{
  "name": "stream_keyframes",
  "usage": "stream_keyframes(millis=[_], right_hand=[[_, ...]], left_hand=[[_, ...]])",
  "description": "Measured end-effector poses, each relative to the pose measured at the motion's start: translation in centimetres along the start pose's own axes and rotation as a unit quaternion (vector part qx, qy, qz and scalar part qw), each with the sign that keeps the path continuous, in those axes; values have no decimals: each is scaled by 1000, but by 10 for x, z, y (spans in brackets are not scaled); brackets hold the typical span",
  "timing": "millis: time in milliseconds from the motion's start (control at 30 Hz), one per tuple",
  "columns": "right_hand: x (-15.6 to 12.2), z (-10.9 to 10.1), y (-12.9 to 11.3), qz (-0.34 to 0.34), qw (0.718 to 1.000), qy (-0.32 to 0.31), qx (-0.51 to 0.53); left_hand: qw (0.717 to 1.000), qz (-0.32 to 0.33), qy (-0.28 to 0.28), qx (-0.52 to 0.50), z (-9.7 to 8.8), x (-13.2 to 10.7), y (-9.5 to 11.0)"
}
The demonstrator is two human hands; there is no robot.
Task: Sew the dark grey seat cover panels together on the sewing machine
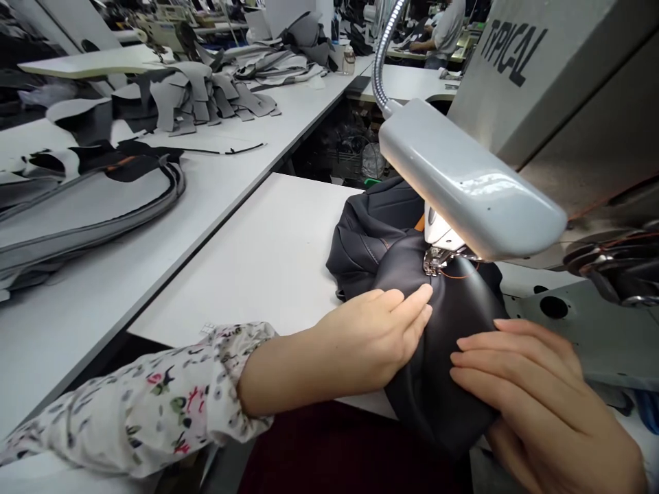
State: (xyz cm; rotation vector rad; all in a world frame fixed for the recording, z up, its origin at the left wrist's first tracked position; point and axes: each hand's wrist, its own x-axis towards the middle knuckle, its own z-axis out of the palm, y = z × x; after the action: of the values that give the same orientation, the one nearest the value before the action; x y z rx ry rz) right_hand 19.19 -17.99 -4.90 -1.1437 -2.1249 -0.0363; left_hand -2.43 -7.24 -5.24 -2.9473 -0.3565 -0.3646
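Observation:
A dark grey leather-like cover piece lies bunched on the white sewing table, one fold under the presser foot of a grey sewing machine. My left hand presses on the fabric just left of the foot, fingers together and stretched toward the needle. My right hand lies flat on the fabric at the near right, fingers extended leftward. An orange thread runs from the needle area.
A grey gooseneck lamp hangs over the needle. To the left, a long white table carries grey and black cut pieces and piping. Another person works at a far table. The machine's handwheel is at the right.

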Motion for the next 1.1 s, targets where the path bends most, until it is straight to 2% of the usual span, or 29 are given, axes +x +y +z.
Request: stream_keyframes(millis=[100,233,467,733,933,1000,1100], right_hand=[[-3,-1,7,-43,999,-26,-16],[0,-5,18,-100,992,-67,-39],[4,12,15,-9,999,44,-8],[20,4,36,-70,997,9,-29],[27,8,47,-57,997,44,-23],[28,10,49,-51,997,56,-20],[31,13,52,-37,996,75,-21]], left_hand=[[1000,18,-16,16,-1,-2,-4],[999,39,3,3,4,-4,-11],[996,34,71,-36,11,0,-20],[987,23,110,-115,25,7,-34],[976,25,144,-161,39,13,-44],[972,26,159,-174,39,15,-47],[968,29,149,-202,35,17,-52]])
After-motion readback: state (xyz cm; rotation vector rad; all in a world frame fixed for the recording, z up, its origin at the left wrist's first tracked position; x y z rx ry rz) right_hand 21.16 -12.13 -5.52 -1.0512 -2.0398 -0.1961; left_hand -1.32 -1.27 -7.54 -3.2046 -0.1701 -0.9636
